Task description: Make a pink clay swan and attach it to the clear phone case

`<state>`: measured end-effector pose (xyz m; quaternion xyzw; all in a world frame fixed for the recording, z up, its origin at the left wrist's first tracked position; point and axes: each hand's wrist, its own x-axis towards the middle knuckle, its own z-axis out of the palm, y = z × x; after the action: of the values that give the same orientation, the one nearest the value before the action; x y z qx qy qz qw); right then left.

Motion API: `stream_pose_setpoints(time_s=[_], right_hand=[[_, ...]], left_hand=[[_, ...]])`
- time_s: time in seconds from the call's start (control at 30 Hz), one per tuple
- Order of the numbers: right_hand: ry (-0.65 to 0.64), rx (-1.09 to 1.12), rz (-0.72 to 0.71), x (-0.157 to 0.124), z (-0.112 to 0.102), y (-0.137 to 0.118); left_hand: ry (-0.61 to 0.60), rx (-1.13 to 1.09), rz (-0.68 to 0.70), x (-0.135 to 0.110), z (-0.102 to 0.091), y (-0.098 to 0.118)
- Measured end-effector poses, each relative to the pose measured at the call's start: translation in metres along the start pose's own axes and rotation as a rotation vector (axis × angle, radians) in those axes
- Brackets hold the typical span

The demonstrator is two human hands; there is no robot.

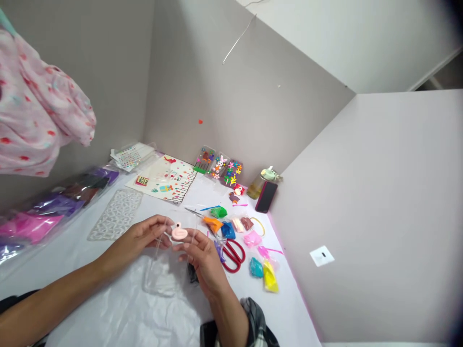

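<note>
Pink clay swan (179, 233) sits on a clear phone case (161, 275) gripped by the left hand (140, 237) and right hand (204, 257); a shaky hold could drop or squash it.

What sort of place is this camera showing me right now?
Probably a small craft corner, perhaps at home. The white-covered table holds clay packets and red scissors, with a pink clay swan between the hands and clay-decorated phone cases farther back.

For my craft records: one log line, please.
left hand and right hand: at pink clay flamingo | under: clear phone case | nearby: red scissors
</note>
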<state>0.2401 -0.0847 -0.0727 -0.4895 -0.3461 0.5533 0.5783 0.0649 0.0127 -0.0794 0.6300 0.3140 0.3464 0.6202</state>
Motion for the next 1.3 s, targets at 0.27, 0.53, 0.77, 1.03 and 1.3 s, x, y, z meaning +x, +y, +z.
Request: stream_pose_setpoints(time_s=[0.27,0.53,0.77,1.03,1.3], right_hand=[[0.450,-0.464,-0.343,-0.009,-0.033,-0.037],[0.924,-0.767,-0.469,-0.034,-0.093,-0.079],[1.183,-0.959,-0.236,-0.073,-0.146,-0.075],[0.955,-1.375,0.215,-0.105,-0.178,-0.015],[0.929,-1.643,-0.207,-0.103,-0.186,-0.055]], left_hand=[[0.084,0.047,-0.055,0.017,-0.016,-0.023],[0.254,0.241,0.138,0.021,-0.022,-0.027],[0.299,0.371,0.278,0.007,-0.027,-0.014],[0.230,0.425,0.187,-0.001,-0.014,-0.019],[0.087,0.462,0.289,-0.011,-0.013,-0.013]])
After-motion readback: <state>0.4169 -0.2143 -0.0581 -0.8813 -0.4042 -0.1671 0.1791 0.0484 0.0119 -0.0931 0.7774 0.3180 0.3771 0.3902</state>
